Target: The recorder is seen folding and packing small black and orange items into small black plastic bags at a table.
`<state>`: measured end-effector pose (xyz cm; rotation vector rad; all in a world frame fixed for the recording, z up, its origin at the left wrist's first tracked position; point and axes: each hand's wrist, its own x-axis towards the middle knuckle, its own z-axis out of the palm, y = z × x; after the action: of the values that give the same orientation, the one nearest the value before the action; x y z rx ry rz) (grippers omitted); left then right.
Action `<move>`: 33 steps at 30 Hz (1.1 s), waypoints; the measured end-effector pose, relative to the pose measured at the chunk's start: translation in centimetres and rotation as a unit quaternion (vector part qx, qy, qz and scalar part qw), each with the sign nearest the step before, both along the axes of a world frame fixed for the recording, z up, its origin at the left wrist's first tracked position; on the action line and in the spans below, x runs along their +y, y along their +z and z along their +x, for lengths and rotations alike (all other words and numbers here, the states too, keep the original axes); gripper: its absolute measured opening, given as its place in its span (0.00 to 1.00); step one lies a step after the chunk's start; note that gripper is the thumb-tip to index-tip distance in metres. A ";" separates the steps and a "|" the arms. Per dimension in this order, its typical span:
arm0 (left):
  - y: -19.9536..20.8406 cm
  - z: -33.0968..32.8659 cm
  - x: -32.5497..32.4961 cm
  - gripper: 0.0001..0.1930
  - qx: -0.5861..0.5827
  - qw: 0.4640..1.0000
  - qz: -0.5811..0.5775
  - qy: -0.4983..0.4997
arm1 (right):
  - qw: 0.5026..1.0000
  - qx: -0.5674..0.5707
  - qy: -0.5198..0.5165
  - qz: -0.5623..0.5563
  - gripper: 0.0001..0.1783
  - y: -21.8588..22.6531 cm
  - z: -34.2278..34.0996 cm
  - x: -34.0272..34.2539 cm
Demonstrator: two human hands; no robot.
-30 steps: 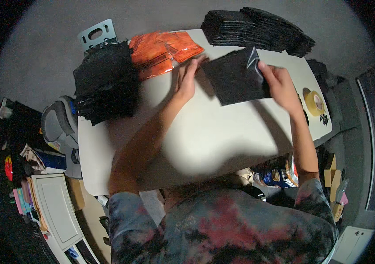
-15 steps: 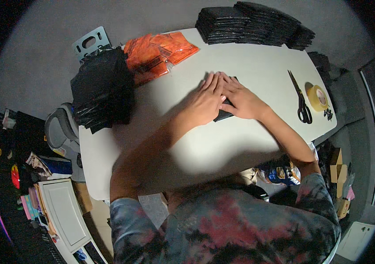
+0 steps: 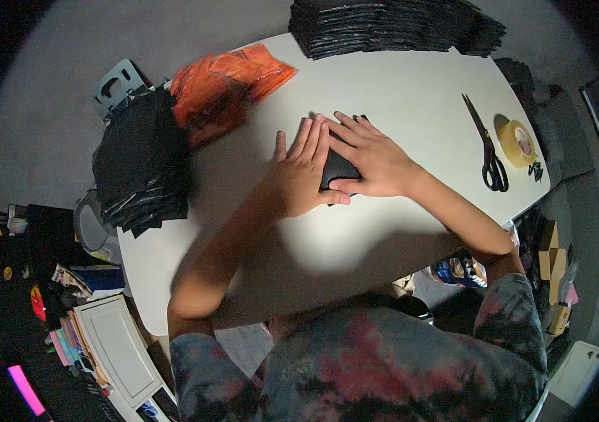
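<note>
Black packet (image 3: 339, 167) material lies near the frame's centre on the white desk (image 3: 412, 91), between and partly under the left hand (image 3: 301, 174) and right hand (image 3: 377, 163), both flat with fingers extended, neither clearly nearer, the packet's long axis too covered to tell.

black packet (image 3: 341, 166), earlier aloft, now flat under fingers (image 3: 303, 140) wider apart

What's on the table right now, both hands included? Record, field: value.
surface: white table
left hand: palm down, fingers spread, at black packet, left side
right hand: palm down, on packet's right side
far left: black pile, orange packets
far edge: black stack
right: scissors, tape roll
</note>
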<state>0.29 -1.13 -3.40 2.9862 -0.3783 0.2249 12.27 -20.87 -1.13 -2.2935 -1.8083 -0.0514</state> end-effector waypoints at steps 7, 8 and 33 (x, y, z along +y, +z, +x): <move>0.1 0.0 -0.2 0.73 0.007 1.000 0.002 -0.009 | 1.000 0.002 -0.007 0.023 0.54 -0.7 -0.2 -0.3; 0.4 -0.1 -0.1 0.73 0.004 1.000 0.006 -0.009 | 0.999 -0.001 -0.004 0.033 0.54 -0.5 -0.1 -0.2; 5.2 4.3 0.3 0.33 0.085 0.976 -0.160 0.121 | 0.909 0.372 -0.143 0.122 0.29 2.0 10.4 -5.6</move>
<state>4.57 -0.85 1.84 2.6985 0.0412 0.0458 22.63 -26.47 0.84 -1.9809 -1.0141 0.4600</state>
